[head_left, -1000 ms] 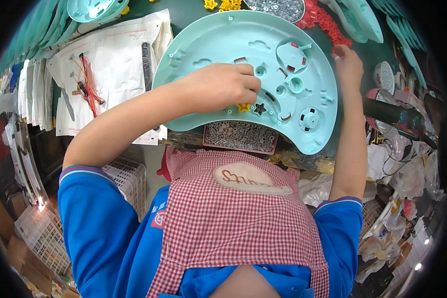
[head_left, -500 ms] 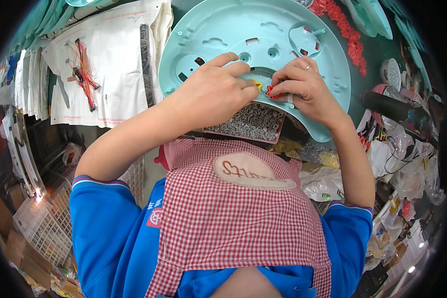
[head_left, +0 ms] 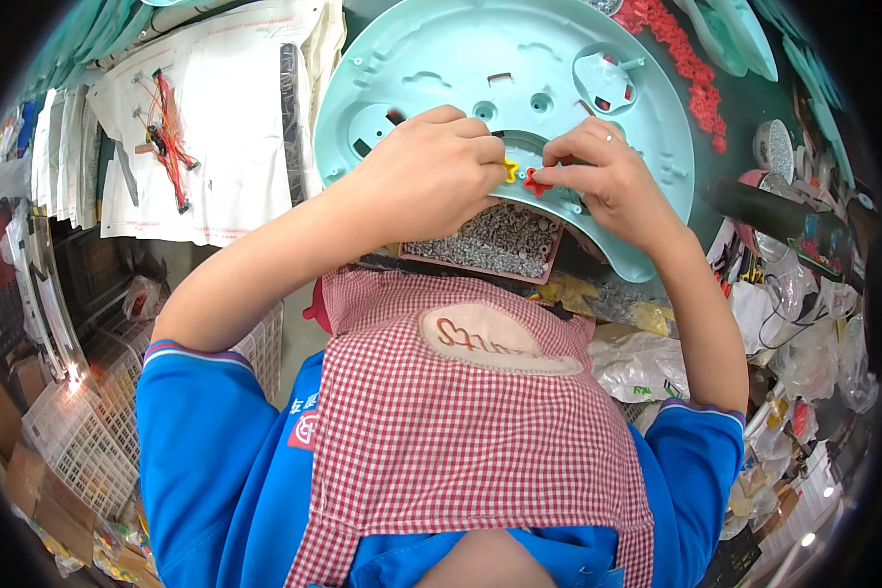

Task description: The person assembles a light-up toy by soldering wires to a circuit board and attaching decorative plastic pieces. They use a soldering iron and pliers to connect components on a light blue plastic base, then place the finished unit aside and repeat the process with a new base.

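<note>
A large round teal plastic plate (head_left: 431, 59) with moulded holes and posts lies on the bench in front of me. My left hand (head_left: 431, 176) is closed over its near edge and pinches a small yellow star-shaped piece (head_left: 509, 170). My right hand (head_left: 603, 176) pinches a small red star-shaped piece (head_left: 536, 182) right beside it. The two pieces almost touch above the plate's cut-out. Under my hands sits a tray of small grey screws (head_left: 490, 240).
Clear bags with red and orange wires (head_left: 167, 137) lie at the left. A pile of red pieces (head_left: 686, 69) lies at the top right, by more teal parts (head_left: 735, 34). Plastic bags (head_left: 804, 323) crowd the right side. White baskets (head_left: 88, 431) stand at the lower left.
My right hand came in from the plate's far right edge to meet my left hand at the middle. The plate has shifted nearer, and both hands now hold small star pieces together.
</note>
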Demonstrator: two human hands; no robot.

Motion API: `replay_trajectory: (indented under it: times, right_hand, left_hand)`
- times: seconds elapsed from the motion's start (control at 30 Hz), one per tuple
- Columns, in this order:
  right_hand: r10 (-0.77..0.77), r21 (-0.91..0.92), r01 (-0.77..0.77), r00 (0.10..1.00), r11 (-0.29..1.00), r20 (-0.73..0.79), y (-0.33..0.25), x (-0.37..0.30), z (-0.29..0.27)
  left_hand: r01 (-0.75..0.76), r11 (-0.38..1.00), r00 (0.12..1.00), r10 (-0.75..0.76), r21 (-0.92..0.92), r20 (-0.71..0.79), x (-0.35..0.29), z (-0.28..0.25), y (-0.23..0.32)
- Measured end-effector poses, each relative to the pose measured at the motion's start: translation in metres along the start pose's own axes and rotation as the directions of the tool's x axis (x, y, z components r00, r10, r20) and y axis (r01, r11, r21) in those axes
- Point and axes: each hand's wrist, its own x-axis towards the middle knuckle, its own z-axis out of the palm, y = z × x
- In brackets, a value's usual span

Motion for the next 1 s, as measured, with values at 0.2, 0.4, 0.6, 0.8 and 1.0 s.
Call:
replay_trajectory:
  times: [0.2,0.4,0.6,0.8,1.0]
  right_hand:
    - [-0.131,-0.199,0.130,0.991,0.971,0.006,-0.006,0.001,-0.010]
    - [-0.060,-0.129,0.053,0.997,0.990,-0.052,0.005,-0.004,-0.009]
    - [-0.111,-0.201,0.119,0.992,0.972,0.052,-0.003,0.015,-0.001]
    - [-0.153,-0.161,0.146,0.988,0.976,-0.030,0.002,0.013,0.004]
    - [-0.164,-0.188,0.163,0.986,0.968,0.013,0.001,0.015,0.002]
  left_hand:
    - [-0.024,0.999,0.999,0.026,0.040,-0.043,0.002,0.000,0.001]
    - [-0.019,0.943,0.976,-0.054,-0.333,-0.210,-0.025,-0.004,0.030]
    - [0.175,-0.826,0.681,-0.292,-0.536,0.672,-0.029,0.022,0.053]
    - [-0.013,-0.846,0.718,-0.379,-0.534,0.584,-0.022,0.042,0.052]
    - [0.010,-0.849,0.654,-0.394,-0.528,0.646,-0.020,0.043,0.050]
